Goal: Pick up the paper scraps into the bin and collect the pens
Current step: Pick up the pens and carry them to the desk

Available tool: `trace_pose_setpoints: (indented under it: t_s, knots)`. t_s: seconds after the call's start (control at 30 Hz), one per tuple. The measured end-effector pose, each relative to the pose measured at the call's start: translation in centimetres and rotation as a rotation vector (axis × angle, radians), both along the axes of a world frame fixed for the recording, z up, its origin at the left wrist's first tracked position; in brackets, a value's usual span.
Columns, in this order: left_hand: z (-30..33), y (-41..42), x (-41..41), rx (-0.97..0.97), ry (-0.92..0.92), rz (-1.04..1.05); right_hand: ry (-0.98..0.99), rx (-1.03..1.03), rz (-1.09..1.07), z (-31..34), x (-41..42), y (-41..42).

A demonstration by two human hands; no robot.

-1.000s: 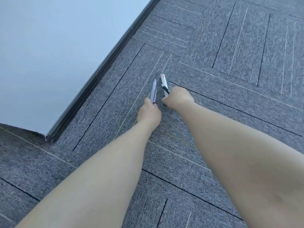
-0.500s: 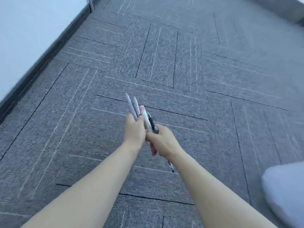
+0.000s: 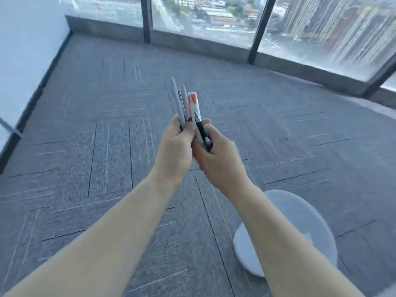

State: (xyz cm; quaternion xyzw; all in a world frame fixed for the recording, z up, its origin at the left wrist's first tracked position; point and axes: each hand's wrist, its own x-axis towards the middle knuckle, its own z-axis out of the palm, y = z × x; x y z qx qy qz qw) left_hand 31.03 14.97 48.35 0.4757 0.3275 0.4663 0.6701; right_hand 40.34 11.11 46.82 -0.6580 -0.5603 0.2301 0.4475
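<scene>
The pens are gathered upright in the middle of the scene, held above the floor between both hands. Two pale lilac pens and a white pen with red marks fan upward from the left hand, whose grip is wrapped around their lower ends. Just right of them, a black-barrelled pen with a silver tip points up from the right hand, its grip curled around the barrel. The two hands touch at the fingers. Near right, partly behind the right forearm, a white round bin sits on the grey carpet floor. A white wall runs along the left. Far off, dark-framed windows show city buildings.
</scene>
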Motion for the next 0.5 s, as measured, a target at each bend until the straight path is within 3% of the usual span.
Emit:
trace_pose_setpoints:
  t_s: [0.3,0.5]
  knots:
    - [30.4,-6.8,14.9,0.105,-0.143,-0.404,-0.053,0.260,-0.417,29.6,13.0,-9.0]
    - [43.3,-19.4,22.9,0.152,-0.214,-0.708,-0.075,0.367,-0.754,42.0,19.0,-22.8]
